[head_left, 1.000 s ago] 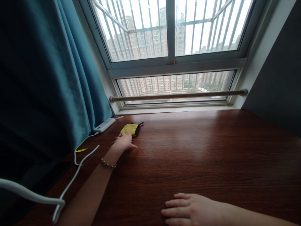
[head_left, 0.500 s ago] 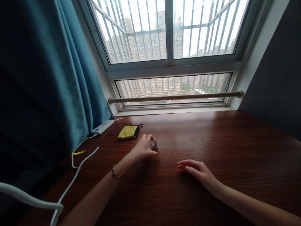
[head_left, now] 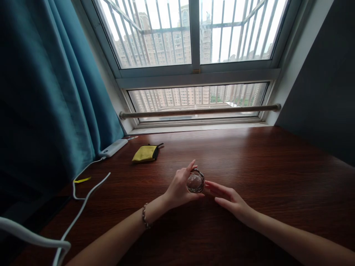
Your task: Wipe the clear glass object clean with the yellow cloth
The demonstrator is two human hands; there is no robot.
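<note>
A small round dish [head_left: 195,181] of clear, faceted glass with a dark-looking rim is tilted so that its round face shows. My left hand [head_left: 183,184] has it from the left, with the thumb below and the fingers along the upper edge. At the dish's right side is my right hand [head_left: 231,201], its fingers stretched out and the thumb apart. Those fingertips reach the glass or lie just beside it; I cannot tell whether they touch. A beaded bracelet [head_left: 144,216] circles my left wrist.
On the brown wooden tabletop [head_left: 235,155], a yellow zip pouch [head_left: 145,153] lies left of centre. A white power bank [head_left: 113,147] with a cable [head_left: 85,199] rests by the blue curtain [head_left: 91,96]. Behind are a horizontal rail [head_left: 199,111] and a window.
My left hand has brought the glass dish to the right and nearer to me, turning its round face into view. My right hand's fingers are now beside it. The view has shifted slightly.
</note>
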